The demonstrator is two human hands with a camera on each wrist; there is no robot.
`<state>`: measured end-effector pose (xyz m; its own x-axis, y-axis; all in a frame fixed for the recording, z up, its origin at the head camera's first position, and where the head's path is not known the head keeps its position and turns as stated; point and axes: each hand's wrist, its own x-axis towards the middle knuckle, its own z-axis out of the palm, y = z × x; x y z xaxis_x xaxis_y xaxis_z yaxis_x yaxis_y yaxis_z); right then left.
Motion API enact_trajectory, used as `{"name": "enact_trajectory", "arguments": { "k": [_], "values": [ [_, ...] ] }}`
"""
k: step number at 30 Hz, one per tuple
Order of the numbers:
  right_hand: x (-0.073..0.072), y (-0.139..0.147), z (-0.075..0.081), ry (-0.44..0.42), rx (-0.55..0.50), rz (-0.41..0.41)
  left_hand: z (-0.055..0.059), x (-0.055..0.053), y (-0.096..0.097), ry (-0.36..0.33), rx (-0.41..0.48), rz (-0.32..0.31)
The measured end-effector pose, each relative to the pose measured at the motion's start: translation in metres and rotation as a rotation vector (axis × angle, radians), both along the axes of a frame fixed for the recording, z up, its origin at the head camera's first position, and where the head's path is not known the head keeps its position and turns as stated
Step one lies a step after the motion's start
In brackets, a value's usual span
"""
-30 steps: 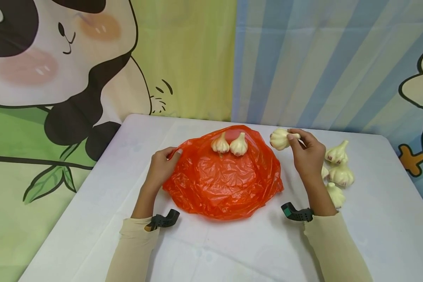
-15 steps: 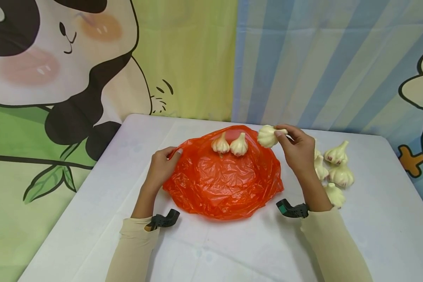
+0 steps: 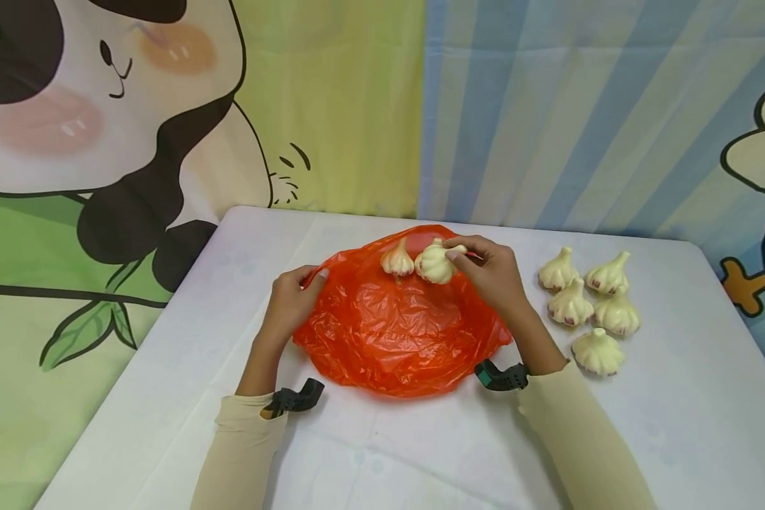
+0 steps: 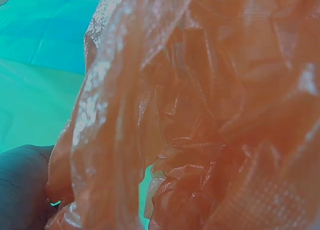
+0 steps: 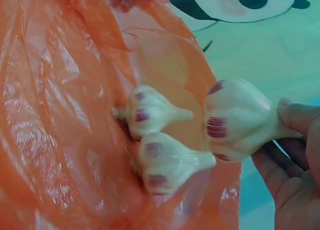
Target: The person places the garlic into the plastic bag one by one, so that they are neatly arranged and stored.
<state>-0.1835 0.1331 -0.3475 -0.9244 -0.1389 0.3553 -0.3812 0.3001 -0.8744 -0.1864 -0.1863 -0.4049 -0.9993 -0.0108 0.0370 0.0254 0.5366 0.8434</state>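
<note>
The held bulb [image 3: 433,265] is at the bag [image 3: 389,326], by its far rim, and the bag sits spread on the table [image 3: 414,453], nearer the far edge than the near one. I read the right hand [image 3: 494,276] as clamped on the bulb's neck, thumb and fingers pinching it, so the body sticks out to the left of the grip. To my mind the placing turns on that: on the head feed the long axis runs slantwise, neck toward the table's right edge and a little toward the far one, body on the bag side. The right hand is much the nearer; the left hand [image 3: 299,297] is across the bag, pinching its left rim. Two bagged bulbs [image 5: 172,162] lie just beside the held one against the bag's far part. The head feed shows me one clearly and the other mostly covered; the right wrist feed gives me both, necks pointing much the same way as the held one's, but I cannot tell whether the held bulb touches either, or how high it is. Five loose bulbs [image 3: 570,304] rest on the table toward its right edge, well apart from the bag. My left wrist feed is nearly all crumpled film, with part of the hand at its lower left.
</note>
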Motion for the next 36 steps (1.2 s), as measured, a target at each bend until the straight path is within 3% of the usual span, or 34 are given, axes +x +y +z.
{"name": "enact_trajectory", "arguments": {
  "k": [6, 14, 36],
  "values": [
    [-0.005, -0.013, -0.001, -0.054, 0.080, 0.102, -0.001, 0.000, -0.001, -0.010, 0.003, 0.009],
    [-0.032, -0.022, -0.034, -0.087, 0.042, 0.205, -0.001, 0.000, 0.000, -0.006, 0.005, 0.002],
    [-0.048, -0.068, -0.055, -0.151, 0.057, 0.248, -0.002, -0.001, 0.002, 0.001, -0.005, -0.002]
  ]
}}
